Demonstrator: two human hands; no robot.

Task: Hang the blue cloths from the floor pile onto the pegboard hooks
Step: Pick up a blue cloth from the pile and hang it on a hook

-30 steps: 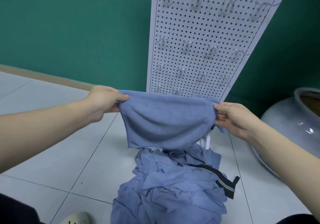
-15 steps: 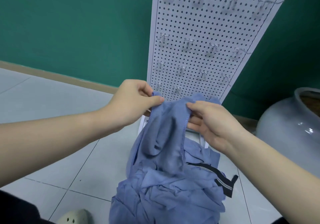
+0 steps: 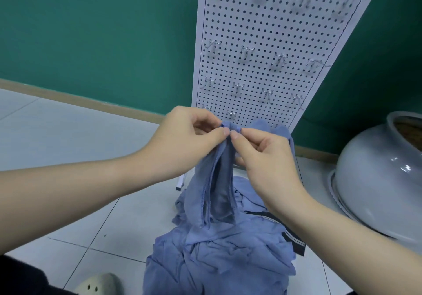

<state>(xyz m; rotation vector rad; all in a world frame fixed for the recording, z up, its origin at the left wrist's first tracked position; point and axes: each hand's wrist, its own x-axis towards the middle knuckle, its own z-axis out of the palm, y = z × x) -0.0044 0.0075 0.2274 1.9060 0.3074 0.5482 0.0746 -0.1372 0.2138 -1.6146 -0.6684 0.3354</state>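
Observation:
A blue cloth (image 3: 215, 187) hangs folded lengthwise in front of me, its top edge bunched together. My left hand (image 3: 182, 139) pinches that top edge from the left and my right hand (image 3: 265, 155) pinches it from the right, thumbs nearly touching. Under it lies the pile of blue cloths (image 3: 219, 260) on the tiled floor. Behind the hands stands the white pegboard (image 3: 258, 32), leaning against the green wall. It carries several rows of bare metal hooks (image 3: 247, 51). The lowest hooks are partly hidden by the cloth and my hands.
A large pale ceramic pot (image 3: 379, 176) lies tilted at the right on the floor. A dark striped strap (image 3: 294, 242) pokes out of the pile. A light shoe toe (image 3: 98, 285) shows at the bottom left. White floor tiles (image 3: 68, 139) spread to the left.
My hands have come together from holding the cloth stretched wide. The cloth now hangs folded in half, its two top corners bunched between my thumbs.

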